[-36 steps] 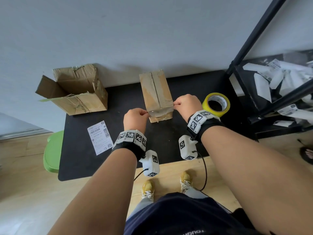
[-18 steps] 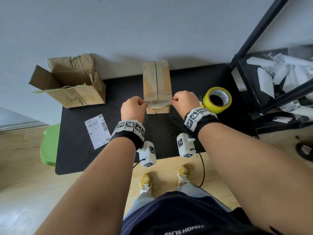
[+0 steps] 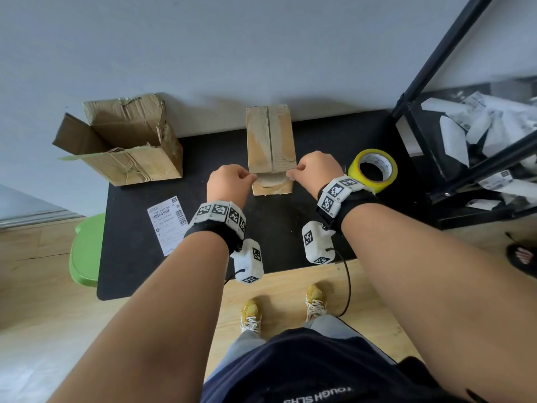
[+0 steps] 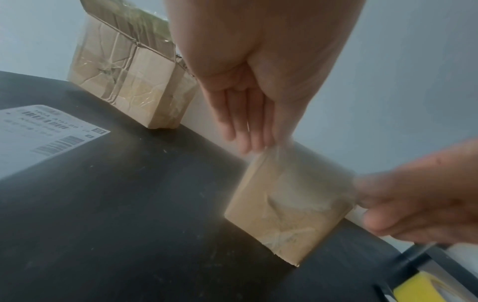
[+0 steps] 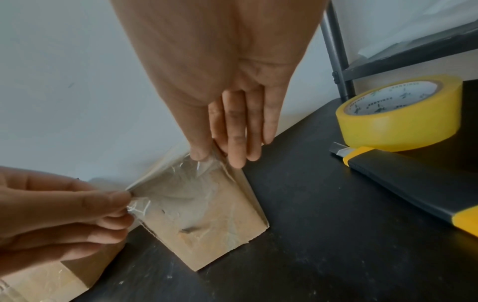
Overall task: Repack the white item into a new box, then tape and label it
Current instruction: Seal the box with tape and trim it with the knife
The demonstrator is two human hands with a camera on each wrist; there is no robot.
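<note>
A closed, worn cardboard box (image 3: 270, 141) (image 4: 284, 214) (image 5: 214, 230) stands on the black table (image 3: 139, 271) with its far end near the wall. A strip of clear tape (image 3: 271, 179) (image 5: 181, 177) (image 4: 297, 169) spans its near top edge and drapes onto the near face. My left hand (image 3: 232, 181) (image 4: 248, 122) (image 5: 64, 210) pinches the strip's left end. My right hand (image 3: 313, 170) (image 5: 232, 132) (image 4: 413, 204) pinches its right end between thumb and forefinger. No white item is in view.
A yellow tape roll (image 3: 353, 170) (image 5: 398, 126) lies right of the box, with a black-and-yellow utility knife (image 5: 413, 183) beside it. A shipping label (image 3: 168, 225) (image 4: 38, 139) lies at the left. An open torn box (image 3: 130, 146) (image 4: 124, 81) stands back left. A black rack (image 3: 436, 112) is at the right.
The box looked skewed a second ago and now sits square to me. Both hands stay at its near top edge, pinching the ends of the tape strip.
</note>
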